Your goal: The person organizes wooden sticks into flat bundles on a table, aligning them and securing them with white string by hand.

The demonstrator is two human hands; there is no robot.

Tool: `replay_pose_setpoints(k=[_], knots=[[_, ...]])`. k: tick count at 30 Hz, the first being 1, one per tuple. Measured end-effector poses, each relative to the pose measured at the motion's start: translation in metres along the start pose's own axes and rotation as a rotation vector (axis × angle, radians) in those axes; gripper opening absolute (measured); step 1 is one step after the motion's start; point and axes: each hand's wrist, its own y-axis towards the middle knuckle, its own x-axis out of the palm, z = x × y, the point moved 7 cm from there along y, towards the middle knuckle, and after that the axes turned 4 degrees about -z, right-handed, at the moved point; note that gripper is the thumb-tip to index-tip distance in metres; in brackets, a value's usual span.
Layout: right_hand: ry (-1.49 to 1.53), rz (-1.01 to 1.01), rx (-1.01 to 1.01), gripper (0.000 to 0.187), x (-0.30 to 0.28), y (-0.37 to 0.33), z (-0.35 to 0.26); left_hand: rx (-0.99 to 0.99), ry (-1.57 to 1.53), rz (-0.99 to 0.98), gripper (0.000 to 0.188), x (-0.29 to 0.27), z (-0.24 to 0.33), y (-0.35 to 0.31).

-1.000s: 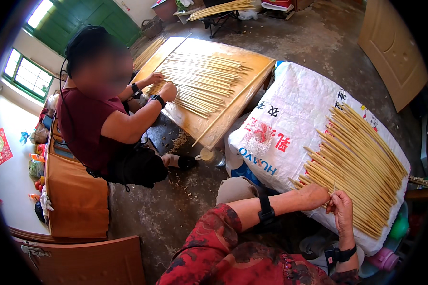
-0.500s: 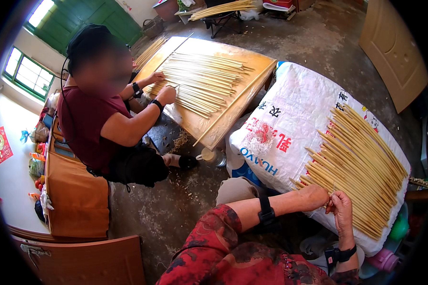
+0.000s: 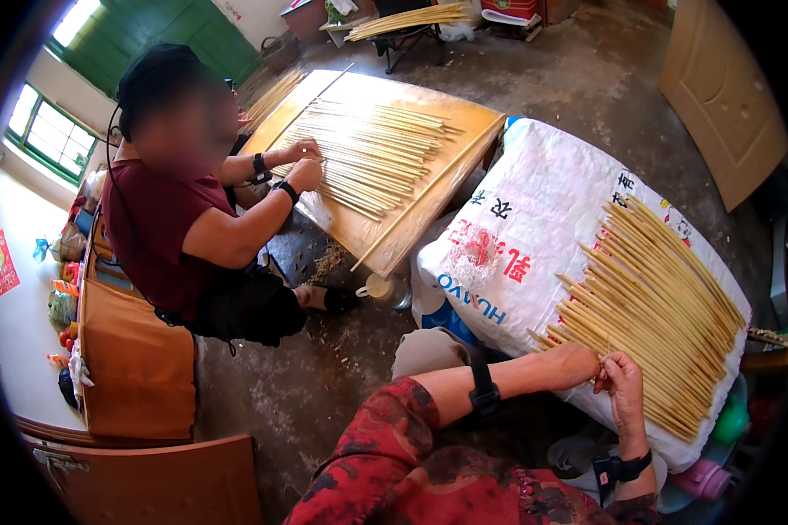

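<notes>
At the near edge of a row of long pale sticks [image 3: 657, 306], my left hand [image 3: 576, 364] is closed, its fingertips meeting those of my right hand. My right hand [image 3: 622, 378] is pinched, thumb against finger. A thin, light strand or needle rises between the fingertips, too fine to name. The sticks lie side by side on a white woven sack [image 3: 534, 192] spread over a raised surface. Whether my hands touch a stick end is hard to tell. A tangle of white and red thread [image 3: 474, 254] rests on the sack, left of the sticks.
Across from me on the left, a co-worker [image 3: 179, 201] in a dark red shirt bends over a wooden table [image 3: 385, 254] with a similar row of sticks. A clear jug [image 3: 385, 289] stands on the floor between us. Green and pink plastic things [image 3: 705, 479] sit at the lower right.
The view has shifted slightly. My hands stay together at almost the same spot. The co-worker's far hand has moved right, close to the other hand.
</notes>
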Motion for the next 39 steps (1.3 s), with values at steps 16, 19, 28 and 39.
replay_pose_setpoints(k=[16,19,28,39], knots=[[0.012,-0.012,-0.014,0.010,0.001,0.000,0.000,-0.010,0.157,-0.115,0.015,-0.001,0.006,-0.002],[0.012,-0.022,-0.026,0.011,0.002,0.000,0.000,-0.003,0.139,-0.055,0.013,-0.001,0.004,-0.002],[0.021,-0.015,-0.018,0.012,-0.001,0.000,0.001,0.013,0.129,-0.042,0.014,-0.003,0.008,-0.002],[0.018,-0.009,-0.018,0.011,0.000,-0.002,0.000,0.007,0.128,-0.056,0.014,0.005,0.003,0.001]])
